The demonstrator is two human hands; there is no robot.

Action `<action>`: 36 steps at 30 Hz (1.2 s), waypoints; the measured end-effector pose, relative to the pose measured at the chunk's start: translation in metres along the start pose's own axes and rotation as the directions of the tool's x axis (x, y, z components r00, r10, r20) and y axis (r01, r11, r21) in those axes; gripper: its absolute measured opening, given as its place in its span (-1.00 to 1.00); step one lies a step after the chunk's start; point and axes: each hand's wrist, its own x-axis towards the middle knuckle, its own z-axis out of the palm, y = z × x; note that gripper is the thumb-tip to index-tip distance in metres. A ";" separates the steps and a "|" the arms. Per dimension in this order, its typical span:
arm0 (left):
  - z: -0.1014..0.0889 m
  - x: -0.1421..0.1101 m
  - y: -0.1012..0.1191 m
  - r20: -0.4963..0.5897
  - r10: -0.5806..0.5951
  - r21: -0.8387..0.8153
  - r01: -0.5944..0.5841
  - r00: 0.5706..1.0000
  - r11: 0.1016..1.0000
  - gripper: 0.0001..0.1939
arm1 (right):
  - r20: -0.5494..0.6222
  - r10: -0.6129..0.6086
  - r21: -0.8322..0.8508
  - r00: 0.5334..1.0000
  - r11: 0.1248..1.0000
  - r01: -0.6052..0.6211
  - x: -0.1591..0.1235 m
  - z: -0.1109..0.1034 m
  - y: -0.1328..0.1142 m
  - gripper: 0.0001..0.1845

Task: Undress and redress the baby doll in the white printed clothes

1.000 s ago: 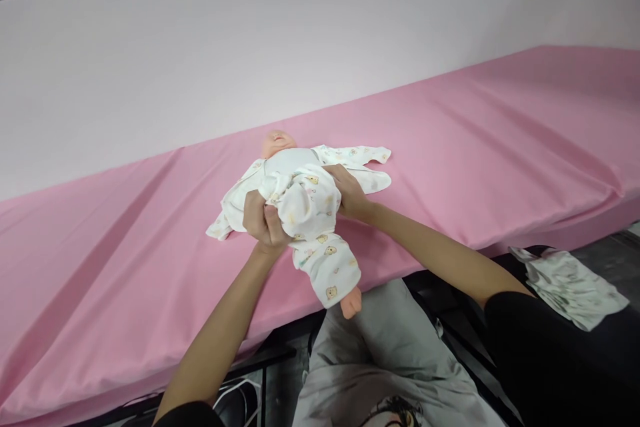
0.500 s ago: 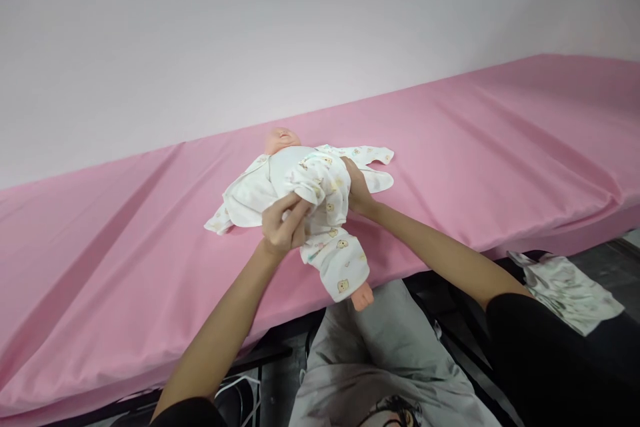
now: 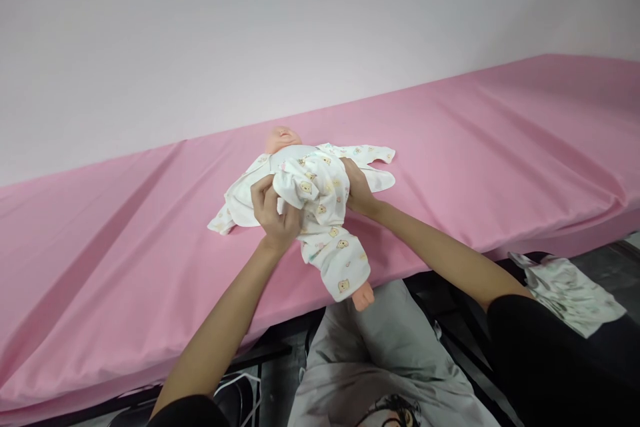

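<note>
So, left hand [image 3: 277, 219] is shifting up, spreading at bunched pants [image 3: 323, 190] — still only one foot [image 3: 363, 296] showing | right hand [image 3: 361, 190] is cupping their side, can't tell if pinching | doll [image 3: 283, 137] is wearing them — on pink cloth [image 3: 150, 267]

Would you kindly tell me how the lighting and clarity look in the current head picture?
Head view: white partition brightest near the middle, dimmer at right; soft shadow on the pink cover beside the doll's leg; bear prints clear; black right sleeve too dark for detail.

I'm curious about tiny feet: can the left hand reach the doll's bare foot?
Probably yes: the bare foot pokes out of the bear-print pants, uncovered, though the left hand is busy with them.
</note>
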 end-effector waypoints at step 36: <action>0.002 0.002 0.004 0.154 -0.366 -0.093 0.382 0.918 0.920 -0.84 | 0.415 0.205 0.412 0.886 0.826 -0.384 0.023 -0.020 -0.016 -0.74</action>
